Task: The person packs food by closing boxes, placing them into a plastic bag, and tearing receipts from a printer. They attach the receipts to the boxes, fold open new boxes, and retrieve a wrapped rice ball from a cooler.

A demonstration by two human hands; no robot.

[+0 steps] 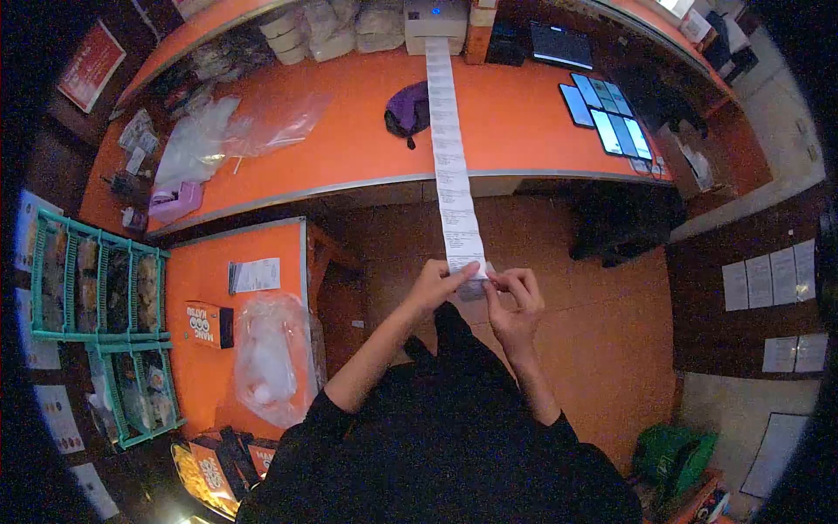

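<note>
A long strip of printed receipt paper (451,166) runs from the white receipt printer (436,26) at the back, across the orange counter and down over its front edge to me. My left hand (443,284) pinches the strip's near end, thumb on top. Close beside it, my right hand (513,293) pinches the right side of that same end between thumb and fingers. Part of the paper hangs below the fingers, and how much is folded there is hidden. A purple and black pouch (408,112) lies on the counter just left of the strip.
Several lit phones (609,113) lie at the counter's right, near a black device (561,45). At left are clear plastic bags (196,140), a pink tape dispenser (177,203) and teal racks (100,279). A lower orange table holds a box (208,324) and a plastic bag (272,358).
</note>
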